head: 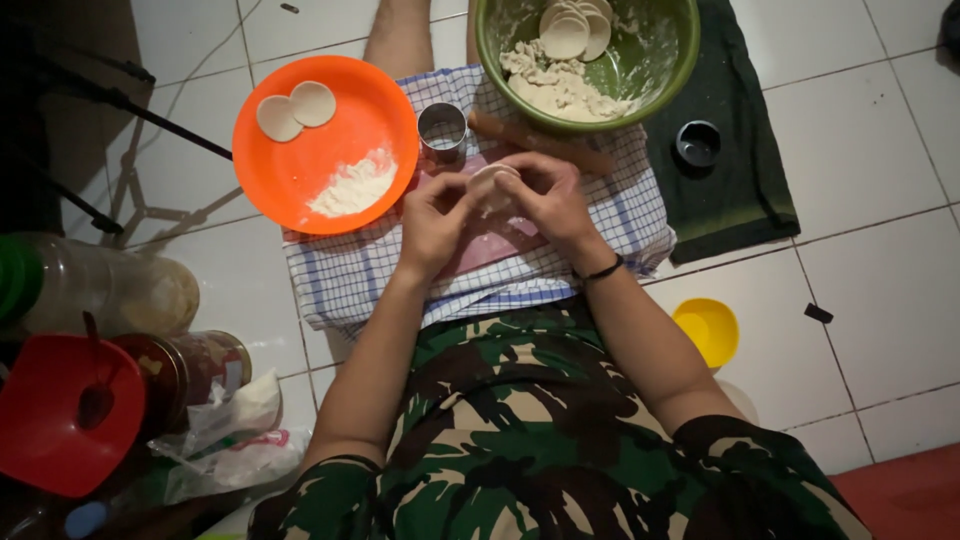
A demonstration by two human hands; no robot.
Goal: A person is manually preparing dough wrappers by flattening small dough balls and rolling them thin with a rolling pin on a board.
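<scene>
Both hands, left hand [432, 215] and right hand [548, 196], pinch a dough round [492, 184]; squeezing unevenly could tear it, toward the metal cutter [441, 131] at eleven o'clock.

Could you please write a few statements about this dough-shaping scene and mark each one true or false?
1. Both hands hold one round dough piece between them. True: the left hand and right hand meet around it.
2. The orange plate is stacked with ten dough discs. False: it carries two dough discs and a heap of flour.
3. The green bowl holds a dough mass and cut discs. True.
4. The metal ring cutter sits inside the green bowl. False: it stands on the checked cloth, beside the orange plate.
5. The rolling pin lies on the cloth beyond the hands. True.
</scene>
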